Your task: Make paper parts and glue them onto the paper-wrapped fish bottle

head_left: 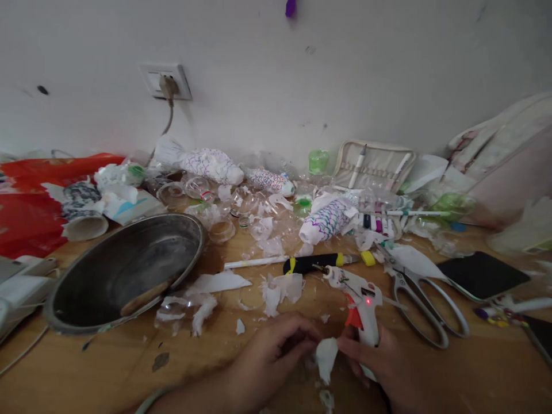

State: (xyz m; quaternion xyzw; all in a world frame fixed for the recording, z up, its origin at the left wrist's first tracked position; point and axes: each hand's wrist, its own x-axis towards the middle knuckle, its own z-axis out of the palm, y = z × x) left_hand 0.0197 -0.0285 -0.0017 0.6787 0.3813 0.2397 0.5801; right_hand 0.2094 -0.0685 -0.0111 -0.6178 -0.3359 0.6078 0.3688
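Note:
My left hand [276,359] is at the bottom centre, its fingers closed on the edge of a small white paper piece [326,359]. My right hand [375,362] touches the same piece from the right with thumb and finger. A white glue gun [360,302] with an orange trigger and a lit red light lies against my right hand, its handle under the palm and its nozzle pointing up and left. Below the paper piece is a small clear, crumpled bit [326,398]. White paper scraps [282,290] lie just beyond my hands.
A metal basin [129,270] stands at the left. Beyond the glue gun lie a yellow-black cutter [313,263], and scissors [418,299] to its right. Paper-covered fish shapes [325,221], plastic bottle pieces [245,201] and a pen case [373,164] crowd the wall side. A black phone [483,276] lies right.

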